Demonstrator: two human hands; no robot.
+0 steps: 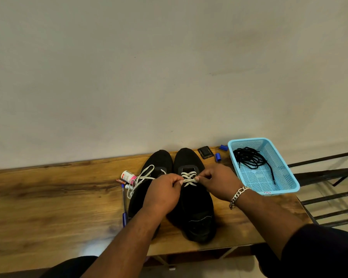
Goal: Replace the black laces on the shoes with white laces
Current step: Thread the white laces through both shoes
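Head camera looks down on a wooden desk (48, 197) where two black shoes stand side by side, toes toward the wall. Both hands meet over the right shoe (195, 213): the left hand (165, 193) pinches one end of the white lace (189, 178) at the crossings, and the right hand (217, 180), a chain bracelet (238, 196) at its wrist, pinches the other end just opposite, fingertips nearly touching across the tongue. Under the left forearm sits the left shoe (159, 161), its own white lace (143, 177) spilling loose off the outer side, seemingly only partly threaded. Over to the right, a blue basket (285, 173) holds the black laces (249, 157) in a tangle, well apart from the hands. A small bottle (128, 176) and a blue pen (124, 207) lie just beside the left shoe.
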